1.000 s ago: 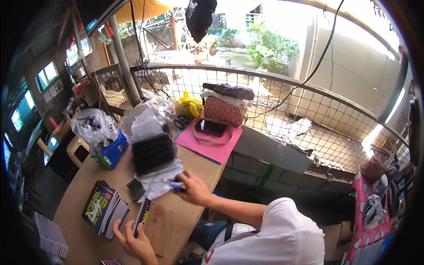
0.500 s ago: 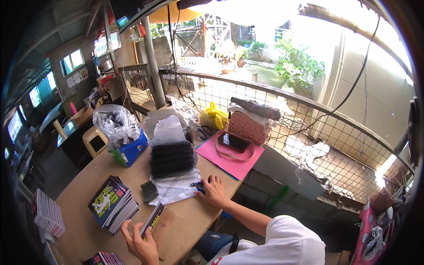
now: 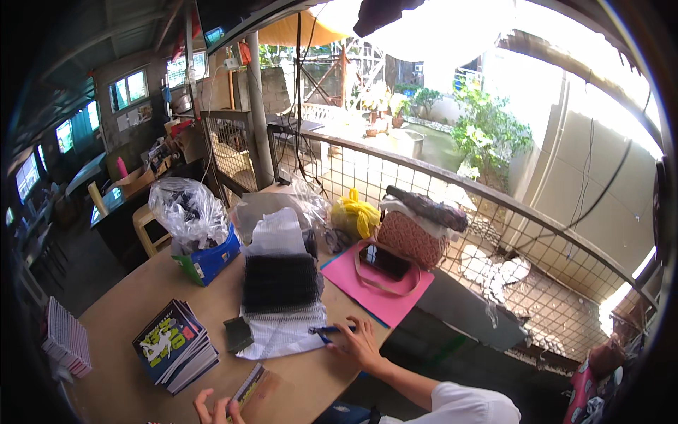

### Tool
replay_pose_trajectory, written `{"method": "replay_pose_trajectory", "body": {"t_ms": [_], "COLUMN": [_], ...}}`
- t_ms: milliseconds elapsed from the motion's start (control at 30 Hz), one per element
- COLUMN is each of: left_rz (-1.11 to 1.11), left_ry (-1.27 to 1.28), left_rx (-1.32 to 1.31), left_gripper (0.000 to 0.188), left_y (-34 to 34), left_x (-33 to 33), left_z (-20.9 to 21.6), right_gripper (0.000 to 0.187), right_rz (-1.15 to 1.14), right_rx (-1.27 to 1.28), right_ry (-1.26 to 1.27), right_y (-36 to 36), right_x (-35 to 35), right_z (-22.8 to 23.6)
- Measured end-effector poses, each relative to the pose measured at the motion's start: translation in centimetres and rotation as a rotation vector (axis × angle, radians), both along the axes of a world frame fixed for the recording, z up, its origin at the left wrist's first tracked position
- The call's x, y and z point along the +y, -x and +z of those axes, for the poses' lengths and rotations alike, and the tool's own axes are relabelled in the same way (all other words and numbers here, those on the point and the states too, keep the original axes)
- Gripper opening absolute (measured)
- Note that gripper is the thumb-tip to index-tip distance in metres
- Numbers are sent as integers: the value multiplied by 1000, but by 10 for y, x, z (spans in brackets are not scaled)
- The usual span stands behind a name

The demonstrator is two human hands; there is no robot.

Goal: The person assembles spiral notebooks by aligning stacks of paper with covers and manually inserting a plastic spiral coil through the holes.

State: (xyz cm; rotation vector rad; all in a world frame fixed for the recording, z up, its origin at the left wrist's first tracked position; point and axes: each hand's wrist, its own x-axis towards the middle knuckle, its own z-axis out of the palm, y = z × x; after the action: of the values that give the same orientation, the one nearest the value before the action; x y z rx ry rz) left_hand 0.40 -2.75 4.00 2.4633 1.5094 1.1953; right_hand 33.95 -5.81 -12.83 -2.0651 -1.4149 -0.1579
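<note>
At the lower edge, my left hand [image 3: 217, 410] is partly cut off by the picture. Its curled fingers grip a spiral-bound notebook [image 3: 248, 385] near the table's front. My right hand [image 3: 361, 346] has thumb and fingers on the spread handles of blue-handled pliers [image 3: 323, 331], low over the white sheet. On that white sheet [image 3: 282, 339] rests a stack of black spiral binding coils [image 3: 280, 283]. A small dark pad [image 3: 239, 333] lies at the sheet's left edge. Left of it stands a pile of notebooks with dark printed covers [image 3: 168, 340].
Another notebook stack [image 3: 67, 339] stands far left. A blue-green box [image 3: 215, 263] holds a clear plastic bag. Toward the back right are a pink folder [image 3: 395, 300], a phone [image 3: 385, 261], a yellow bag [image 3: 355, 214] and a patterned pouch [image 3: 412, 237]. A mesh railing [image 3: 508, 226] runs behind.
The view has shifted, so the table sits lower. My left hand and its notebook have moved nearer the lower edge. The long coil end beyond the notebook no longer shows. The pliers remain at my right hand.
</note>
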Motion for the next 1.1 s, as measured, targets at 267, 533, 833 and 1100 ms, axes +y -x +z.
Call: {"method": "replay_pose_trajectory", "body": {"t_ms": [267, 533, 833, 1100], "left_rz": [82, -19, 39, 48], "left_ry": [146, -39, 29, -37], "left_rx": [-43, 106, 149, 142], "left_gripper": [15, 18, 20, 25], "left_y": [-7, -8, -8, -8], "left_x": [-1, 12, 12, 11], "left_z": [2, 4, 7, 7], "right_gripper": [63, 60, 61, 56], "right_rz": [48, 32, 27, 36], "right_rx": [-11, 55, 119, 69], "right_ry": [-28, 31, -66, -98], "right_y": [-6, -5, -1, 1], "right_x": [-17, -14, -7, -9], "right_z": [6, 20, 18, 36]}}
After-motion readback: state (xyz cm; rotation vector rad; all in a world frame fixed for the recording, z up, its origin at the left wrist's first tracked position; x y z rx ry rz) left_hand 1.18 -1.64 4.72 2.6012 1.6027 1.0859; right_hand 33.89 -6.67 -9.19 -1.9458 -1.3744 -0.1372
